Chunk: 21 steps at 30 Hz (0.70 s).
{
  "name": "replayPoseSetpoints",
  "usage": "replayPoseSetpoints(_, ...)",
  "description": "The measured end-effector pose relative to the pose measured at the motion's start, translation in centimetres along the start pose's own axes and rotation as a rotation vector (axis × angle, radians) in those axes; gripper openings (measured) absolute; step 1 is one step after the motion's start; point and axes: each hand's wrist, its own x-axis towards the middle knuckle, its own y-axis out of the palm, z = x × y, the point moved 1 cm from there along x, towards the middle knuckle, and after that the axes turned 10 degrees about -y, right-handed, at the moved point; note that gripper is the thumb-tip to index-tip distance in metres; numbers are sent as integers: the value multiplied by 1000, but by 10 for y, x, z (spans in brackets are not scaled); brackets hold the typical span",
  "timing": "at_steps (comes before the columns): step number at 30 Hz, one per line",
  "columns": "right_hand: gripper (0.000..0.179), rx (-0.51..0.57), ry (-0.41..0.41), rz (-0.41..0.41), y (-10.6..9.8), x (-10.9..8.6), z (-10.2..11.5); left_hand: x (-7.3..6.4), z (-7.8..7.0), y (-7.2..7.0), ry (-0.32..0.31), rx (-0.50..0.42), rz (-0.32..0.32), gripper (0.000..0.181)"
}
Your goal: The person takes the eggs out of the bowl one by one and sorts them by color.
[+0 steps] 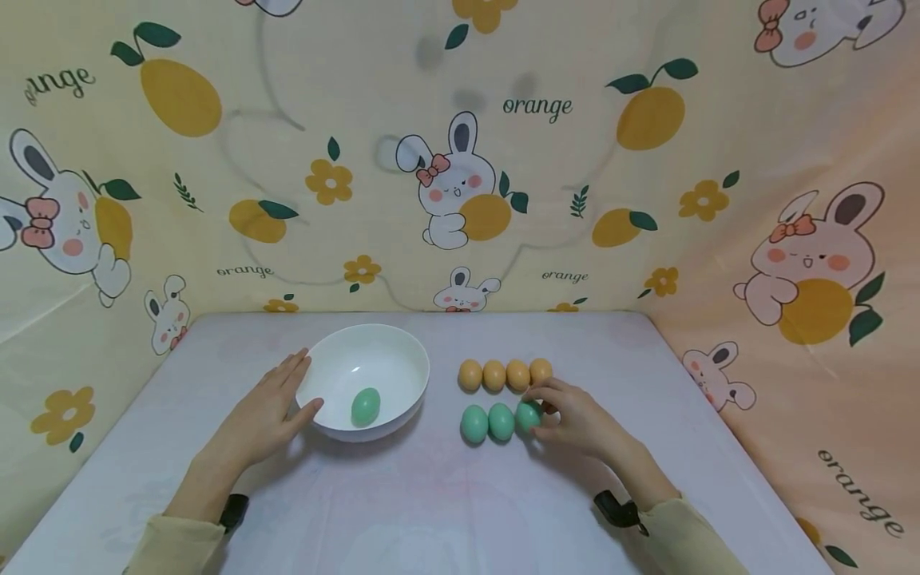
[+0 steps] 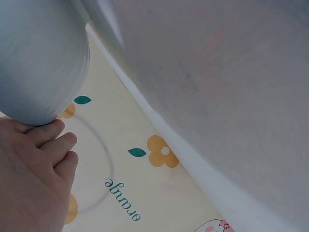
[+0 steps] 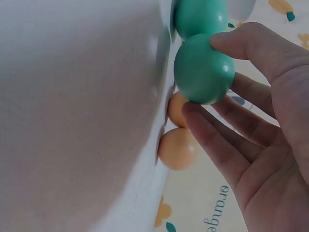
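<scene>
A white bowl stands left of centre on the table, a green egg lying inside it. My left hand rests against the bowl's left side with its fingers fairly straight; the left wrist view shows the fingertips at the bowl's outer wall. To the right, three green eggs lie in a row. At the right end of that row, my right hand pinches the last green egg between thumb and fingertips. That egg is beside its neighbour.
Just behind the green row is a row of several yellow-orange eggs, its right end close to my right fingers. The pale table reaches back to a printed cloth with rabbits and oranges, which also hangs at both sides.
</scene>
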Motion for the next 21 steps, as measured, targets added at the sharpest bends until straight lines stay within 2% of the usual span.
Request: replayPoseSetpoints(21,45,-1,41,44,7,1,-1,0,-2,-2,-4,4,6,83)
